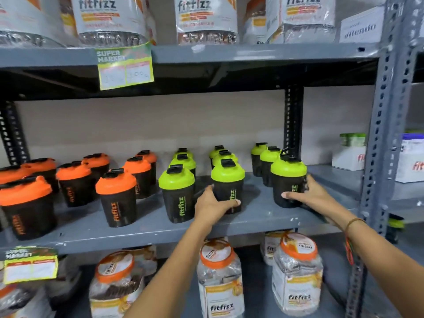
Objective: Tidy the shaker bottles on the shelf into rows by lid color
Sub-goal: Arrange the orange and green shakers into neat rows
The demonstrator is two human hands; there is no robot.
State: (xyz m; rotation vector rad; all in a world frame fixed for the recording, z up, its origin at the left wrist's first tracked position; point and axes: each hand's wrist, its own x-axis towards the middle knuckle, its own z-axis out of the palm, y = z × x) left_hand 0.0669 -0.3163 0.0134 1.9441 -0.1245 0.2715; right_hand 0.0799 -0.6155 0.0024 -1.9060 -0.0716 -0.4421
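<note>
Black shaker bottles stand on the grey middle shelf (pixel 252 222). Several orange-lidded bottles (pixel 115 183) fill the left half in rows running front to back. Green-lidded bottles (pixel 176 177) stand to the right in three rows. My left hand (pixel 212 204) grips the base of the front green-lidded bottle of the middle row (pixel 227 173). My right hand (pixel 307 193) wraps the front green-lidded bottle of the right row (pixel 288 169), whose cap flap stands up. Both bottles rest upright on the shelf.
Large clear fitfizz jars (pixel 297 271) with orange lids sit on the lower shelf, and fitfizz bags (pixel 206 17) on the upper shelf. A slotted grey upright (pixel 376 157) bounds the right side. White boxes (pixel 348 157) stand beyond it. Price tags (pixel 125 65) hang from shelf edges.
</note>
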